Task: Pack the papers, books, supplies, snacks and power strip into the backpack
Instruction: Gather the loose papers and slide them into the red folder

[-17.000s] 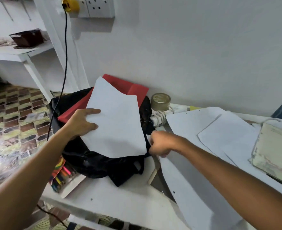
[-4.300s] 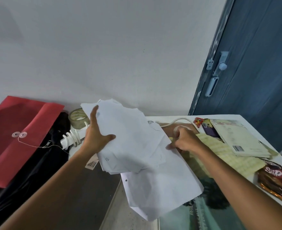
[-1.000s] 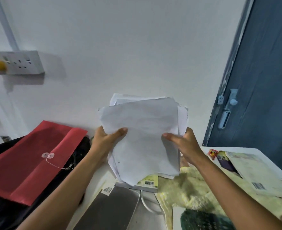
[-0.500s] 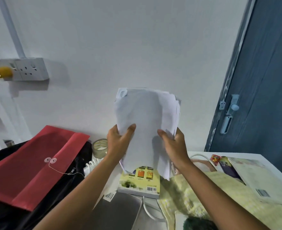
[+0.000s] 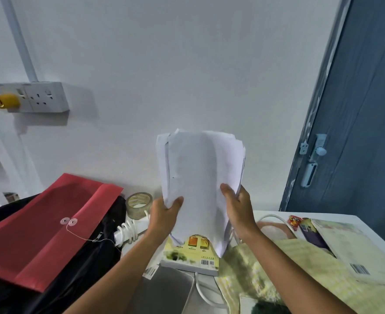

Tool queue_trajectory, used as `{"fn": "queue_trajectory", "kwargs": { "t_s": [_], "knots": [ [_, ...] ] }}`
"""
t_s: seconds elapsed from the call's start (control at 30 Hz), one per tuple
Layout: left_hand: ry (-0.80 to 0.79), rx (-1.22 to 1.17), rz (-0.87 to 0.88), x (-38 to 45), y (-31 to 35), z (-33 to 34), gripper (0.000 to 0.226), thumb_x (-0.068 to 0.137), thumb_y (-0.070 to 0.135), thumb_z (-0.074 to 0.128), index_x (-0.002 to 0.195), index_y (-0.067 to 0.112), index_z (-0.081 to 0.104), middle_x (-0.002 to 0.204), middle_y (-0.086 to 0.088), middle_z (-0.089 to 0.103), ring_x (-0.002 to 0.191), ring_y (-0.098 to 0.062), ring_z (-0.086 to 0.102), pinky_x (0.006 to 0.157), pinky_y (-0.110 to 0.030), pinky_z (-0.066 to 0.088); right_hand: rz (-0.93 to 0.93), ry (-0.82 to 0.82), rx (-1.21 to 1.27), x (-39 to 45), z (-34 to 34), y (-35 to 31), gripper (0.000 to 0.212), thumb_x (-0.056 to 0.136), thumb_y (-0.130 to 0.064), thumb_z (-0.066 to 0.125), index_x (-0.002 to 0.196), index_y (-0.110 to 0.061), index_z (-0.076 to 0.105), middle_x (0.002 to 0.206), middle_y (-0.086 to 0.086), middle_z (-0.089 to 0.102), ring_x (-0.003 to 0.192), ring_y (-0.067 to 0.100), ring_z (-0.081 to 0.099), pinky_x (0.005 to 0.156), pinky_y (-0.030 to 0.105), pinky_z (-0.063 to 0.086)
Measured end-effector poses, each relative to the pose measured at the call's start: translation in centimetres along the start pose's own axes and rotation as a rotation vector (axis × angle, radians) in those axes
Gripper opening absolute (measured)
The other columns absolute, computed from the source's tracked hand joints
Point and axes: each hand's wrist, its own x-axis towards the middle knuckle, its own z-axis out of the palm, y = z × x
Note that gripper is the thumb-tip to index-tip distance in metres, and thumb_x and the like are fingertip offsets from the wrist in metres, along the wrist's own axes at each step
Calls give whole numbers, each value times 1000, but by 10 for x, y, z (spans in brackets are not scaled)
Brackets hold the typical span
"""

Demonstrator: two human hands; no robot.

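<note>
A stack of white papers (image 5: 198,175) stands upright in the middle of the view, its lower edge over a yellow-green book (image 5: 190,257). My left hand (image 5: 164,216) grips the stack's left edge and my right hand (image 5: 239,209) grips its right edge. The black backpack (image 5: 80,268) lies at the left with a red string-tie envelope (image 5: 44,225) on top of it. A white power strip with a coiled cord (image 5: 128,231) lies between the backpack and the book. Another book (image 5: 354,252) and snack packets (image 5: 300,225) lie at the right.
A roll of clear tape (image 5: 139,203) stands against the wall behind the power strip. A grey flat object (image 5: 166,291) lies in front of the book. A wall socket (image 5: 39,96) holds a yellow plug at the upper left. A blue door (image 5: 357,132) stands at the right.
Both hands have squared the loose sheets into a narrower upright stack and lowered it onto the book. The view has tilted slightly.
</note>
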Motion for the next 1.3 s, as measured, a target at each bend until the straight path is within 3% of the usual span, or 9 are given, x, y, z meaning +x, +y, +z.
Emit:
{"fn": "queue_trajectory", "kwargs": {
  "t_s": [0.13, 0.4, 0.53, 0.63, 0.83, 0.97, 1.07, 1.2, 1.3],
  "knots": [
    [26, -16, 82, 0, 12, -3, 16, 78, 18, 78, 78, 24, 63, 77, 4, 71, 70, -15, 68, 60, -27, 55, -61, 3, -4, 2, -3, -9, 23, 91, -27, 63, 114, -25, 61, 106, -8, 69, 98, 10, 65, 83, 26, 51],
    [108, 10, 263, 12, 37, -16, 29, 66, 29, 80, 86, 19, 60, 81, 0, 69, 71, -13, 66, 62, -26, 53, -255, 134, 65, 11, -13, -25, 9, 87, -12, 67, 91, -17, 61, 83, -4, 65, 75, 6, 59, 71, 17, 47],
    [68, 4, 215, 16, 37, -17, 22, 76, 15, 79, 83, 23, 60, 82, 1, 69, 72, -14, 67, 61, -30, 55, -197, 151, 112, 16, -11, -27, 16, 84, -14, 71, 98, -15, 63, 89, -3, 66, 80, 7, 61, 72, 19, 48],
    [3, -58, 160, 13, 26, -18, 20, 74, 19, 75, 91, 16, 66, 84, -3, 74, 75, -22, 71, 67, -39, 60, -67, 77, 135, 17, -10, -23, 18, 83, -21, 72, 98, -15, 64, 92, 3, 66, 85, 16, 61, 74, 28, 49],
    [-119, -36, 15, 12, 5, -19, 14, 81, 9, 74, 90, 17, 66, 78, 3, 75, 78, -21, 71, 69, -35, 58, 167, -17, 7, 15, -16, -2, 10, 86, -27, 67, 88, -18, 70, 87, 1, 73, 84, 22, 69, 77, 37, 53],
    [-176, 44, -78, 10, -9, -15, 33, 79, 12, 76, 107, 13, 60, 99, -8, 70, 93, -27, 67, 83, -45, 57, 200, -72, -162, 9, -17, 11, 8, 90, -22, 61, 83, -21, 64, 84, -1, 70, 82, 22, 66, 68, 28, 49],
    [-139, 66, -89, 12, -6, -7, 14, 83, 7, 71, 88, 18, 64, 94, -10, 72, 90, -30, 69, 82, -45, 57, 110, -53, -205, 4, -13, 7, 15, 93, -18, 57, 79, -20, 61, 75, -2, 65, 67, 14, 58, 56, 22, 42],
    [-67, 102, -57, 11, 4, 3, 11, 86, 12, 69, 81, 18, 61, 79, -1, 67, 74, -19, 65, 63, -29, 54, 46, 24, -153, 1, -5, 5, 10, 93, -15, 58, 99, -9, 63, 86, 4, 67, 74, 13, 62, 51, 10, 44],
    [-92, 168, -98, 6, -5, 6, 13, 87, 15, 67, 96, 6, 62, 85, -8, 68, 75, -22, 66, 65, -35, 57, 83, -52, -253, -5, -2, 17, 22, 94, -21, 58, 112, -10, 58, 97, 4, 66, 88, 21, 64, 61, 16, 46]
  ]
}}
